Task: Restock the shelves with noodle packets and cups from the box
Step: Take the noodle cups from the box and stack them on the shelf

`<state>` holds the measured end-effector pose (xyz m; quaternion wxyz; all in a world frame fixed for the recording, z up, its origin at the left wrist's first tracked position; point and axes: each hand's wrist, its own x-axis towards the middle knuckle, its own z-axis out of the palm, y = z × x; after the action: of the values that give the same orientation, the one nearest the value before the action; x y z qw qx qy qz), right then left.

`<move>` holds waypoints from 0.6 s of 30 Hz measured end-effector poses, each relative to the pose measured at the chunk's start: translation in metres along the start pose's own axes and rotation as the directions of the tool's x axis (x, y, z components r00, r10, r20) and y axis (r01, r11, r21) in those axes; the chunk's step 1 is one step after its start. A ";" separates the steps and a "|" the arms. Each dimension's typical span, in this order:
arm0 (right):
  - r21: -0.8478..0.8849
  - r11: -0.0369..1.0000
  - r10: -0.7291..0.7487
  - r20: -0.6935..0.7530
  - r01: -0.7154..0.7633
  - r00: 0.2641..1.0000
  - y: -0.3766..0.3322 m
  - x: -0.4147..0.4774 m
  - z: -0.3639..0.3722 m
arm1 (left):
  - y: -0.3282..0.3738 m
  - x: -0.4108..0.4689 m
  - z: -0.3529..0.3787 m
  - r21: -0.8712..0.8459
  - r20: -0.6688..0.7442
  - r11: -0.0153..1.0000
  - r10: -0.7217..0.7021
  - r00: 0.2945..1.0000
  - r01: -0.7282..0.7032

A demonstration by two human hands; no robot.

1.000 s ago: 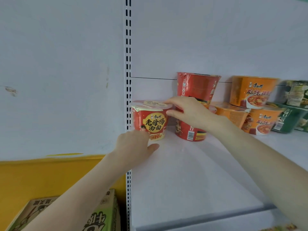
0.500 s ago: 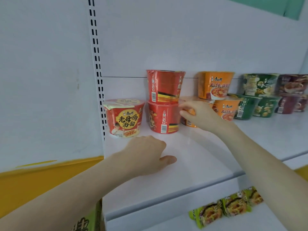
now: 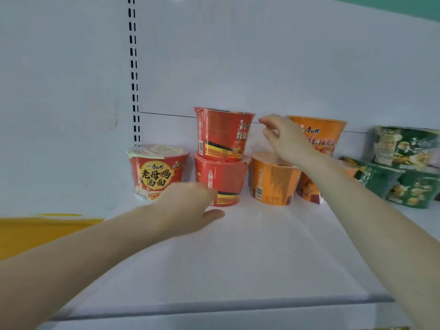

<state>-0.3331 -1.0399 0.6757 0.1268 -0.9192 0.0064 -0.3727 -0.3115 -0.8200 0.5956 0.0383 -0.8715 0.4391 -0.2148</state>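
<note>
On the white shelf (image 3: 238,258) a red noodle cup with a yellow label (image 3: 156,171) stands at the far left. Beside it two red cups are stacked, the lower (image 3: 221,182) and the upper (image 3: 222,133). Right of them an orange cup (image 3: 271,184) stands on the shelf, with another orange cup (image 3: 321,136) stacked behind it. My left hand (image 3: 190,208) hovers low in front of the lower red cup, fingers loose, holding nothing. My right hand (image 3: 285,141) is raised between the upper red cup and the upper orange cup, fingers apart and empty.
Green noodle cups (image 3: 404,167) are stacked at the right end of the shelf. A slotted upright (image 3: 133,75) runs up the back panel at the left. A yellow wall band (image 3: 35,232) lies left of the shelf. The shelf's front half is bare.
My right hand has risen from the lower orange cup to the height of the upper cups. My left hand has moved right, toward the lower red cup. The view has come closer.
</note>
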 end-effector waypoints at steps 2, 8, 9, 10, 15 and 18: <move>0.030 0.999 -0.023 0.010 0.023 1.000 0.004 0.013 0.001 | -0.001 0.015 -0.001 -0.001 -0.184 0.997 -0.073 0.980 0.074; 0.119 0.982 -0.163 0.163 0.145 0.973 0.017 0.039 0.009 | -0.004 0.049 0.008 0.053 -0.465 0.995 -0.052 0.884 0.086; 0.146 0.978 -0.174 0.165 0.150 0.971 0.020 0.041 0.009 | -0.003 0.053 0.012 0.059 -0.452 0.995 -0.049 0.891 0.085; 0.178 0.973 -0.178 0.154 0.150 0.972 0.022 0.043 0.010 | -0.001 0.056 0.015 0.070 -0.449 0.994 -0.041 0.893 0.081; 0.326 0.937 -0.155 0.052 0.130 0.987 0.023 0.046 0.010 | 0.001 0.063 0.020 0.011 -0.479 0.997 -0.058 0.876 0.072; 0.353 0.922 -0.171 -0.002 0.161 0.985 0.014 0.041 0.012 | -0.003 0.065 0.020 -0.090 -0.496 0.995 -0.089 0.864 0.051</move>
<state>-0.2946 -1.0554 0.6922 0.2571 -0.8842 -0.1399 -0.3640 -0.2677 -0.8717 0.6007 -0.1165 -0.8024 0.4098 -0.4179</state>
